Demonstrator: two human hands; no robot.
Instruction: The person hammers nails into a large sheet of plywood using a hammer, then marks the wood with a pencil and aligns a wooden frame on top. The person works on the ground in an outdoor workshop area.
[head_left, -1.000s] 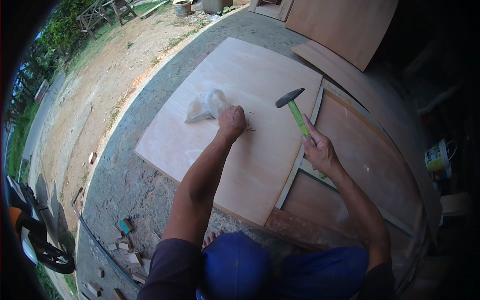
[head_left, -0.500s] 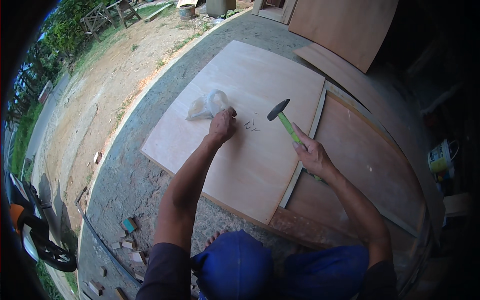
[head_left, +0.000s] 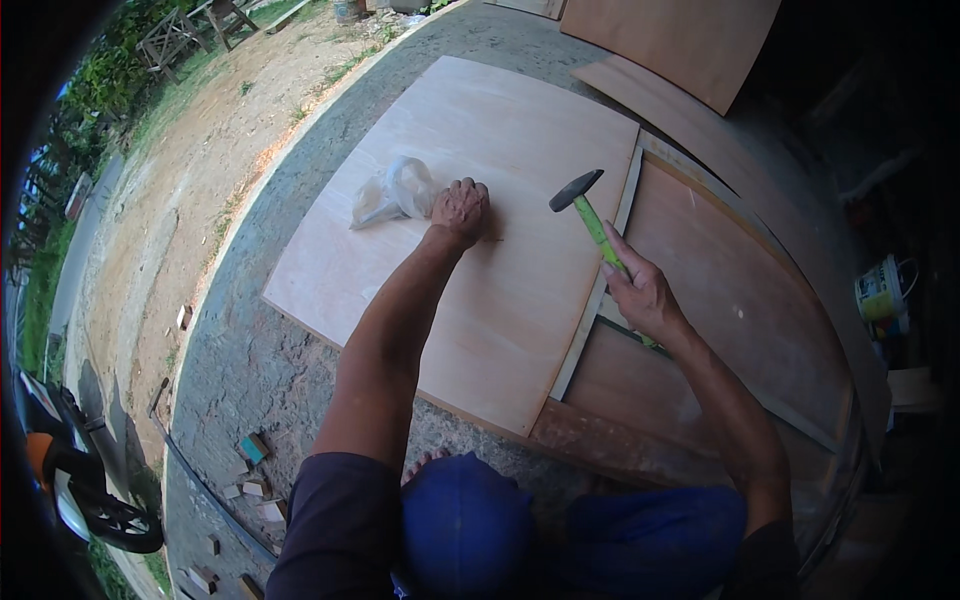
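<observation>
My right hand is wrapped round the green handle of a hammer, its dark head raised up and to the left above the panel. On the pale plywood panel, my left hand is closed, knuckles up, with its fingertips hidden beneath it. It covers the spot where loose nails lay; a thin dark nail shows just beside it. A clear plastic bag, crumpled and open-mouthed, lies against the left side of that hand. What the bag holds is hard to make out.
Right of the plywood lies an open wooden frame over a brownish board. Larger sheets rest at the far right. Small wood offcuts litter the concrete at lower left, near a long dark bar. A motorcycle stands beyond.
My left hand has moved right from beside the plastic bag onto the nails, covering most of them. The hammer stays raised in my right hand. The whole view has shifted slightly.
</observation>
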